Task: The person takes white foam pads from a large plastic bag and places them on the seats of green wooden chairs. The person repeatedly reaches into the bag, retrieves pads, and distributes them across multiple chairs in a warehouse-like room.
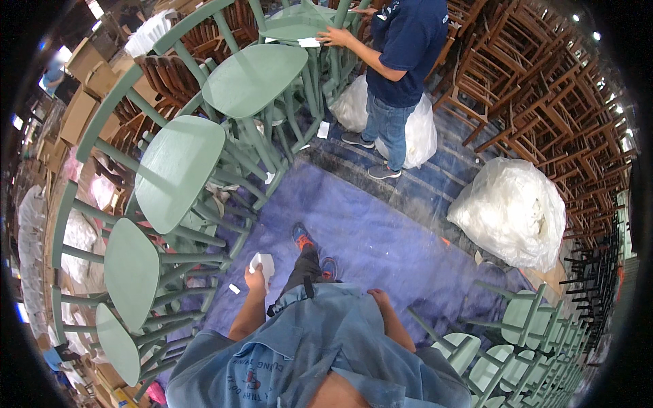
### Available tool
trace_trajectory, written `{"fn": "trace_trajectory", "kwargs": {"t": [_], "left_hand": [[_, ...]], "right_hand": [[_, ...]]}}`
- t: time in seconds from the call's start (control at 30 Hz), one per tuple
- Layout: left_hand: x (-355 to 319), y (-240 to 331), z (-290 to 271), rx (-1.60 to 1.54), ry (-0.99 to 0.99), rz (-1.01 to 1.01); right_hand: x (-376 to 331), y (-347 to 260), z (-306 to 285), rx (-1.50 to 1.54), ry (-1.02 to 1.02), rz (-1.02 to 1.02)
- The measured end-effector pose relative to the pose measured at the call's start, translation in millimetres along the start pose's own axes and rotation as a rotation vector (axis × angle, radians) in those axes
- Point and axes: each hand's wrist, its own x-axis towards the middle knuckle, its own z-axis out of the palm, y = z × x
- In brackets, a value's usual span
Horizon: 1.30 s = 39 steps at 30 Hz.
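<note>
My left hand is closed on a small folded piece of white paper, held out over the blue floor next to a row of pale green chairs. My right hand hangs at my side against my blue apron, fingers curled, holding nothing that I can see. The nearest green chair seat is just left of my left hand. My shoes show below on the floor.
Another person in a dark blue shirt stands ahead, a hand on a green chair. White plastic bags lie on the floor. Brown wooden chairs are stacked at right. More green chairs stand at lower right.
</note>
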Motion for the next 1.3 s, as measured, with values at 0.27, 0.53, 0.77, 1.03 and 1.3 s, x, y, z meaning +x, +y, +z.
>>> {"fn": "trace_trajectory", "kwargs": {"t": [0.27,0.53,0.77,1.03,1.3], "left_hand": [[12,-16,-6,-0.033,-0.011,0.023],[-1,-9,-5,-0.051,0.036,-0.03],[1,-15,-12,-0.048,0.04,-0.008],[4,-5,-2,0.023,-0.028,-0.016],[0,10,14,-0.029,-0.039,0.058]], "right_hand": [[2,4,8,-0.105,-0.004,0.011],[2,-6,11,-0.195,0.009,0.035],[-1,-15,8,-0.067,-0.021,0.036],[22,26,13,0.175,0.037,0.208],[16,36,14,-0.023,0.001,0.086]]}}
